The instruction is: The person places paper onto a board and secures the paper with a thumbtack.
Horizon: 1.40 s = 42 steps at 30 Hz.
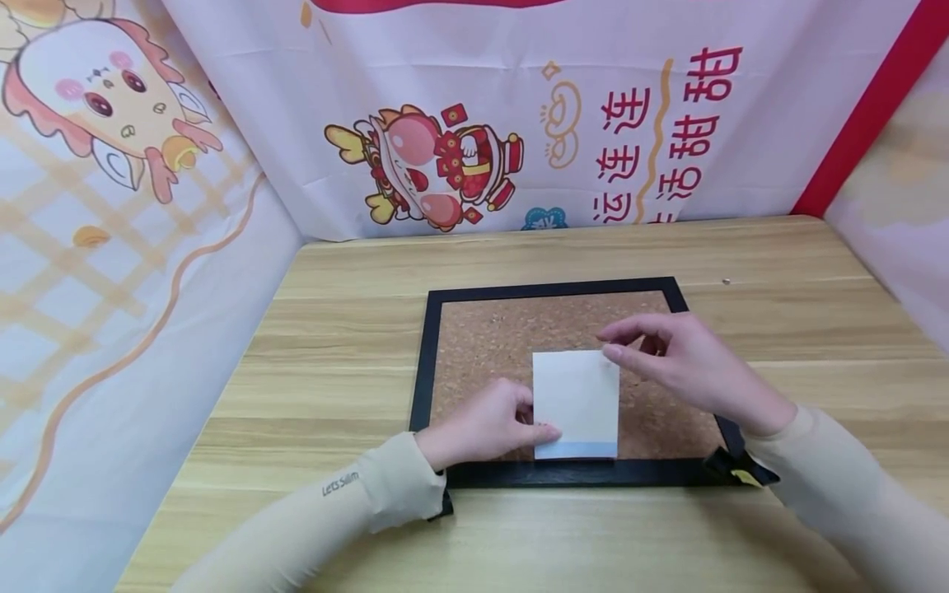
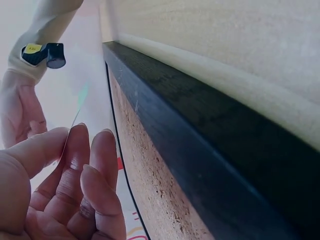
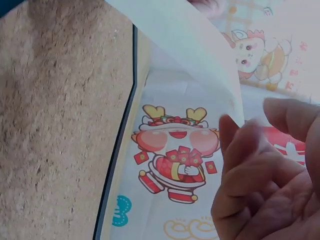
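Observation:
A square white paper note (image 1: pixel 576 399) with a pale blue strip along its near edge is held up over a black-framed cork board (image 1: pixel 482 342). My left hand (image 1: pixel 485 424) pinches the note's lower left edge, thumb on the front and fingers behind. In the left wrist view the note (image 2: pixel 81 97) appears edge-on, rising from between thumb and fingertip. My right hand (image 1: pixel 689 362) is at the note's upper right corner. The right wrist view has its thumb and forefinger spread apart, fingertips beside the corner of the curving note (image 3: pixel 185 40).
The board lies flat on a wood-grain table (image 1: pixel 334 329). A tiny shiny object (image 1: pixel 726 282) lies on the table beyond the board's far right corner. Printed cloth (image 1: pixel 445 49) hangs along the back and left side. Each wrist wears a black strapped device (image 1: pixel 737 468).

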### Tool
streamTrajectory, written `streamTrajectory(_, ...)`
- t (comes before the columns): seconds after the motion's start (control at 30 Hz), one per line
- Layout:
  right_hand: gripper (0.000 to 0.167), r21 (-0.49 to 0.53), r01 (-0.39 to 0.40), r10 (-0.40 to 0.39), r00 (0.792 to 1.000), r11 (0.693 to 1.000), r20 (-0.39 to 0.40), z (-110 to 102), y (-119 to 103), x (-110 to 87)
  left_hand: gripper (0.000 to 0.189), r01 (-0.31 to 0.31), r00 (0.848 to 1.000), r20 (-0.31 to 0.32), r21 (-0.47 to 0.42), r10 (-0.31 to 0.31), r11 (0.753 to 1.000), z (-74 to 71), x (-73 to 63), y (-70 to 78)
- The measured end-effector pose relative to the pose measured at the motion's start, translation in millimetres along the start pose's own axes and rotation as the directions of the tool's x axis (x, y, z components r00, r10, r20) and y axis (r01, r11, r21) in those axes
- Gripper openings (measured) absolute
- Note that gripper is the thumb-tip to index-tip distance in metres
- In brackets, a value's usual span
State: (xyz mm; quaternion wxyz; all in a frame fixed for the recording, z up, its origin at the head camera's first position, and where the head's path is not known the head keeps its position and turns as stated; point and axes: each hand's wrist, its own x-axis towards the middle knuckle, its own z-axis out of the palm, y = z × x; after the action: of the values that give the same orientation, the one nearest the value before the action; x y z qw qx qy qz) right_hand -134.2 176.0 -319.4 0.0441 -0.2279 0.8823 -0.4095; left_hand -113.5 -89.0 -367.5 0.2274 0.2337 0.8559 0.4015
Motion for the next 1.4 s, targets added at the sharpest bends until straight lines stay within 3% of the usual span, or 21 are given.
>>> streamTrajectory(0.17,0.021,0.006,-0.059,0.058,0.993,0.998,0.104,2.1,1.4,9.1,0.013,0.015,1.0,-0.008,-0.011,-0.015,1.0,0.8,1.8,-2.6)
streamTrajectory(0.33,0.011,-0.003,-0.067,0.067,0.986,0.998,0.154,5.6,5.3,18.8,0.011,0.02,1.0,-0.011,0.001,-0.02,1.0,0.9,3.1,-4.6)
streamTrajectory(0.47,0.012,0.013,-0.071,0.068,0.98,0.997,0.187,7.2,9.4,25.0,0.015,0.007,1.0,-0.021,0.098,-0.005,0.995,-1.1,3.3,-7.9)
streamTrajectory(0.6,0.015,0.024,-0.098,0.09,0.972,0.995,0.219,8.2,13.7,29.2,0.018,0.024,0.998,-0.069,0.25,-0.007,0.968,-6.7,-0.1,-8.5)
streamTrajectory(0.73,0.016,0.011,-0.121,0.116,0.966,0.993,0.231,9.9,19.0,33.9,0.029,0.074,0.986,-0.165,0.413,-0.005,0.908,-14.3,-6.1,-4.7)
streamTrajectory(0.87,0.016,0.003,-0.149,0.145,0.961,0.989,0.236,12.4,26.0,39.5,0.049,0.086,0.975,-0.221,0.53,0.039,0.844,-18.4,-8.8,0.1)
streamTrajectory(0.97,0.016,-0.002,-0.172,0.167,0.956,0.985,0.241,14.0,30.9,42.9,0.064,0.069,0.975,-0.212,0.575,0.068,0.815,-17.1,-6.8,3.0)
streamTrajectory(1.1,0.016,-0.033,-0.177,0.18,0.954,0.984,0.238,16.2,37.3,46.8,0.079,0.047,0.98,-0.175,0.659,0.092,0.751,-11.9,-1.1,3.6)
streamTrajectory(1.27,0.017,-0.058,-0.175,0.184,0.952,0.983,0.244,20.2,43.8,51.7,0.086,0.056,0.978,-0.175,0.748,0.116,0.661,-7.0,4.8,1.3)
streamTrajectory(1.4,0.017,-0.039,-0.188,0.192,0.944,0.981,0.267,23.9,48.6,55.5,0.09,0.062,0.974,-0.183,0.781,0.134,0.621,-4.3,9.9,2.0)
